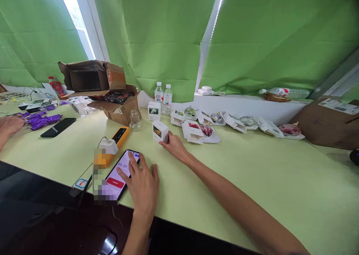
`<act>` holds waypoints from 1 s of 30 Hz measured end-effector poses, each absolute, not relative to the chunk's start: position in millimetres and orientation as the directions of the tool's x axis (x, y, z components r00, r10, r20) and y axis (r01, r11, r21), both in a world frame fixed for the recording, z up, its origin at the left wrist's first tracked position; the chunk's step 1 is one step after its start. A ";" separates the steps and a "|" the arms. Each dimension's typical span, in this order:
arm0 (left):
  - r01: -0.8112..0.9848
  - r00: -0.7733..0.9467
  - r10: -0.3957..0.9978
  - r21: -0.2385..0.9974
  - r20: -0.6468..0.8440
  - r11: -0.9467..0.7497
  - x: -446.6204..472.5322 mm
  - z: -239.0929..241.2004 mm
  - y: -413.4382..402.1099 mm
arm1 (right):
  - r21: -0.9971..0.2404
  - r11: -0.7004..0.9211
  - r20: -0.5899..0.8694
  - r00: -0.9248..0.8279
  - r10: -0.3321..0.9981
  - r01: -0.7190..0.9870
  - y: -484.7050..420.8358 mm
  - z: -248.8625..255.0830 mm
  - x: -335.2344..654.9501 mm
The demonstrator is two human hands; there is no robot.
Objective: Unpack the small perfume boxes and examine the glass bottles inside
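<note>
My left hand (144, 185) lies with its fingers spread over the upper right part of a smartphone (114, 184). The phone's lit screen shows a running-time display and a red button. With thumb and fingers, my right hand (176, 148) grips the right side of a small white box (160, 131) that has a picture on its front. That box stands upright on the table; the fingers behind it are partly hidden. Just beyond it is a similar white box (154, 111). To their right, opened white boxes (193, 131) lie beside clear round ornaments (206, 130) with coloured contents.
An orange power strip (120, 135) with a white plug (109, 146) lies left of the phone. Behind are a clear glass jar (135, 121), water bottles (167, 99) and cardboard boxes (119, 111). At far left, another person's hand (11, 125) is beside purple items (43, 121).
</note>
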State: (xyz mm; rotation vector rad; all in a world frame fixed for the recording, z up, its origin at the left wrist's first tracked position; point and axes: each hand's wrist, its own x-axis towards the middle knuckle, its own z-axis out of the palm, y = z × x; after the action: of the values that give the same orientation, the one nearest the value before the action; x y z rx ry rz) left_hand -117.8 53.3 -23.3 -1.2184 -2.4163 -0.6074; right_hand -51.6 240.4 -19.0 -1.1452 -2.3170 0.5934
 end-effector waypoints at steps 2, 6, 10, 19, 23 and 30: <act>0.804 -0.578 0.660 0.197 0.480 0.561 -120.1 -22.2 52.0 | -0.574 0.560 0.229 -0.539 0.811 0.598 244.6 -18.0 -54.2; 0.787 -0.598 0.653 0.184 0.464 0.589 -119.4 -20.1 52.5 | -0.564 0.546 0.213 -0.529 0.821 0.619 254.3 -15.4 -63.6; 0.829 -0.545 0.676 0.200 0.496 0.522 -110.8 -22.2 60.8 | -0.552 0.540 0.212 -0.519 0.828 0.636 266.0 -14.4 -79.3; 0.961 -0.236 0.859 0.243 0.454 0.135 -102.4 -53.8 78.4 | -0.583 0.512 0.212 -0.490 0.846 0.631 303.8 -21.3 -115.4; 0.978 -0.174 0.866 0.188 0.469 0.095 -105.8 -58.2 79.6 | -0.605 0.487 0.213 -0.461 0.861 0.629 319.9 -23.3 -128.4; 0.989 -0.134 0.855 0.117 0.501 0.087 -109.0 -61.0 82.9 | -0.609 0.428 0.202 -0.392 0.898 0.668 342.4 -25.1 -146.2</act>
State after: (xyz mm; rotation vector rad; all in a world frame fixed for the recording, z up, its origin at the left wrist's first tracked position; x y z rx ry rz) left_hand -109.0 82.9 -61.0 -1.8335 -2.0660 -0.6242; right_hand -146.2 342.4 -25.1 -1.3187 -2.1788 0.6003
